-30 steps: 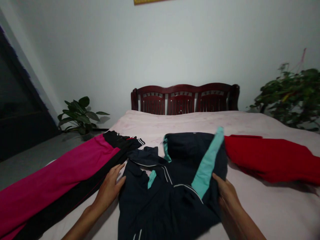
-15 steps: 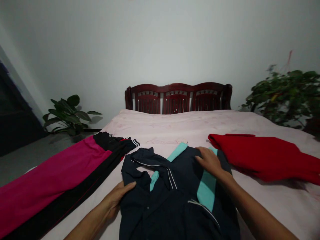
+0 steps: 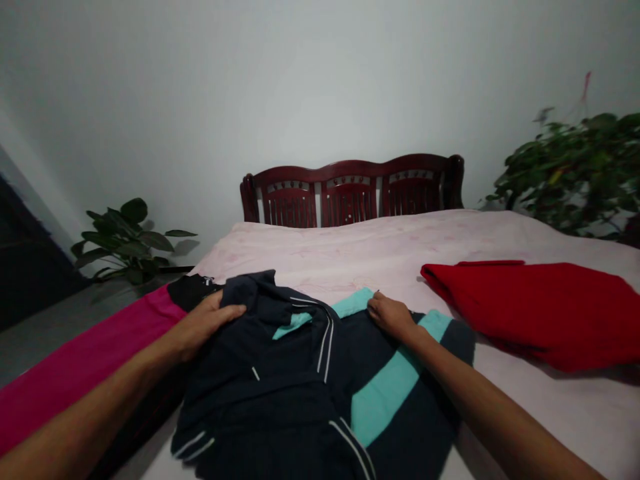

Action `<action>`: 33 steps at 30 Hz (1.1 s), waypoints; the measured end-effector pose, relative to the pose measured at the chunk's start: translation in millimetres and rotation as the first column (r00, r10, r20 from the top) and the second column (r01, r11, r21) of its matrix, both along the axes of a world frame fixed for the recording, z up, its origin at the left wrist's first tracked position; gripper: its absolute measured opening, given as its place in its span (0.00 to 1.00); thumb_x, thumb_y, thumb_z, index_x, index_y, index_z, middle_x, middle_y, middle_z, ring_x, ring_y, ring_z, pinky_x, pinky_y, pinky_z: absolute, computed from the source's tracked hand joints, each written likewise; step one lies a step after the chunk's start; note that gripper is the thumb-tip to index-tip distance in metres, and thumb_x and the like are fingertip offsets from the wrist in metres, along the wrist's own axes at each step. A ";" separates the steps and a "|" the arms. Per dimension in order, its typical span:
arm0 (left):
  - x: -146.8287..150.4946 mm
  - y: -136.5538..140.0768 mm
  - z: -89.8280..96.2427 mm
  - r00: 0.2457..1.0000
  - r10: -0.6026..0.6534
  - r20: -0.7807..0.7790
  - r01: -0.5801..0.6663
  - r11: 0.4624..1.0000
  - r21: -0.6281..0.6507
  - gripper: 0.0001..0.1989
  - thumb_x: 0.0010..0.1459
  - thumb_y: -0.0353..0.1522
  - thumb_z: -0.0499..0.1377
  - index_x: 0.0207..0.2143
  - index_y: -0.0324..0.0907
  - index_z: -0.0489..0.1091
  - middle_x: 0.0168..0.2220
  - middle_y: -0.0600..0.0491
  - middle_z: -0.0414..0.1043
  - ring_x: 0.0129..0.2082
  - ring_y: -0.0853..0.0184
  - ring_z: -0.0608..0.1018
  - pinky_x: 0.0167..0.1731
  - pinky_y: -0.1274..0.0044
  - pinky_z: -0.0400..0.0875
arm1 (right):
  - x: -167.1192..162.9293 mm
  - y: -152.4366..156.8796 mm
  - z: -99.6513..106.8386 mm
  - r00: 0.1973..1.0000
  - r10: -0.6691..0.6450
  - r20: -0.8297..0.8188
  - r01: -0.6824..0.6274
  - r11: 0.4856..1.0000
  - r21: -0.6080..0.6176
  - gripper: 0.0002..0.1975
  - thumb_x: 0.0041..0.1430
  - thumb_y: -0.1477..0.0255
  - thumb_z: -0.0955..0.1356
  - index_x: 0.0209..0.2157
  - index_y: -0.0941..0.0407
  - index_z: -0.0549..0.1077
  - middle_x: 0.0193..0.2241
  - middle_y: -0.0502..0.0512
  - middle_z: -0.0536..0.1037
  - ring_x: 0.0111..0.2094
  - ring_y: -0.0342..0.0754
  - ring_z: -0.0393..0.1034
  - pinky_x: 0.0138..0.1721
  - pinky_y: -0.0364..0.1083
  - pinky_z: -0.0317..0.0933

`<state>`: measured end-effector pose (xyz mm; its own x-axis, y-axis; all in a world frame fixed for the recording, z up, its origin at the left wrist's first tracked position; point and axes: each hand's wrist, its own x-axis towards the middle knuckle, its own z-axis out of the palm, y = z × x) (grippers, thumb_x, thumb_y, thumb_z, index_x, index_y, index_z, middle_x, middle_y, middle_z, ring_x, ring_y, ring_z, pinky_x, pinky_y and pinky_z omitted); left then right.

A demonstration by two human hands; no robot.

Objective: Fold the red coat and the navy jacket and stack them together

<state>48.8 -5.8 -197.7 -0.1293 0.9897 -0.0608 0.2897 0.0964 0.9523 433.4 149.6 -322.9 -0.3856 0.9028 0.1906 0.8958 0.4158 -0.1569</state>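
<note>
A dark navy jacket (image 3: 280,400) with turquoise panels and white piping lies loosely spread on the bed in front of me. My left hand (image 3: 213,317) grips its upper left edge, the thumb on top and the other fingers hidden behind the cloth. On the other side my right hand (image 3: 393,315) pinches the jacket's upper edge beside a turquoise strip. The collar area between my hands is rumpled. Left of the jacket lies a pink and black garment (image 3: 115,333), partly covered by my left arm. A folded red garment (image 3: 540,307) rests to the right.
The bed's pale pink sheet (image 3: 320,257) reaches back to a dark red wooden headboard (image 3: 350,193) against the wall. A leafy potted plant (image 3: 130,237) stands on the floor at left. Another bushy plant (image 3: 580,173) is at right.
My left hand has moved up and left, taking the jacket's left side with it. My right hand has shifted left and closed on the upper edge. The view has tilted slightly.
</note>
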 end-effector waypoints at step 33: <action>-65.6 -16.5 -55.4 0.297 0.094 -0.950 0.400 0.891 0.213 0.19 0.65 0.46 0.52 0.36 0.42 0.72 0.34 0.50 0.76 0.38 0.62 0.76 0.41 0.73 0.67 | 111.5 -107.9 43.9 0.998 0.041 -0.040 -0.033 0.981 0.191 0.14 0.62 0.62 0.61 0.39 0.52 0.75 0.34 0.57 0.80 0.34 0.53 0.74 0.31 0.46 0.60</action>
<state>-16.9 -22.3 -253.1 0.3048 0.8969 0.3204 0.9502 -0.3091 -0.0388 544.9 41.7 -278.9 -0.4056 0.8338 0.3745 0.8734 0.4744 -0.1103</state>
